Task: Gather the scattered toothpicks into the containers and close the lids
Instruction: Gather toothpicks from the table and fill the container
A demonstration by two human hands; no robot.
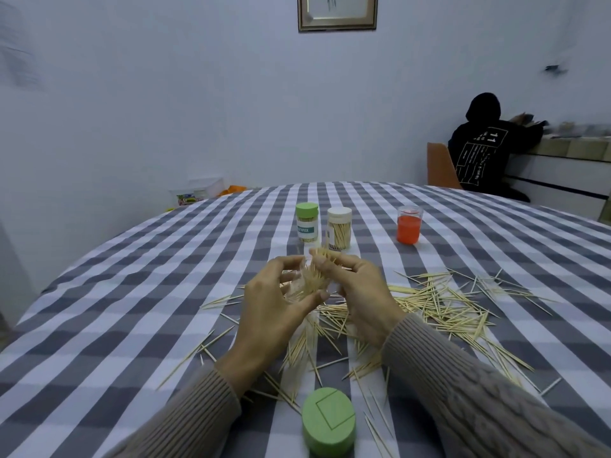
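My left hand grips a clear open container, tilted, with a bundle of toothpicks sticking out of its mouth. My right hand pinches the top of that bundle with its fingertips. Many loose toothpicks lie scattered on the checked tablecloth, mostly under and to the right of my hands. A loose green lid lies near the front edge. At the back stand a green-lidded container and a white-lidded container, both shut and filled with toothpicks.
A clear jar with red contents stands at the back right of the checked table. A person in a dark hooded top sits on an orange chair beyond the table. Plastic boxes lie past the far left edge.
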